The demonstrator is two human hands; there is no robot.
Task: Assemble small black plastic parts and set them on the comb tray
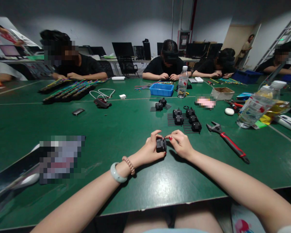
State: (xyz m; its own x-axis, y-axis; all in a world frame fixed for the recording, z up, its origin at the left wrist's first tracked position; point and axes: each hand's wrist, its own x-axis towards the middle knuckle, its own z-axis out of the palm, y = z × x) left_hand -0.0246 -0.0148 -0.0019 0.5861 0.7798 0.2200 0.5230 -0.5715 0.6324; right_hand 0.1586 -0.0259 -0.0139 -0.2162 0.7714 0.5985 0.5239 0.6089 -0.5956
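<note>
My left hand (150, 149) grips a small black plastic part (161, 145) just above the green table (126, 129). My right hand (180, 142) meets it from the right, fingertips pinched at the part's top edge. Just beyond my hands lie flat black grid strips (171, 120) carrying several more of the same black parts (188, 118). Two further parts (160, 104) sit on another strip a little farther back.
An adjustable wrench with a red handle (229, 142) lies right of my hands. Water bottles stand at right (257, 105) and centre back (183, 82), beside a blue tray (161, 89). Several people work along the far side. A blurred flat item (60, 160) lies at left.
</note>
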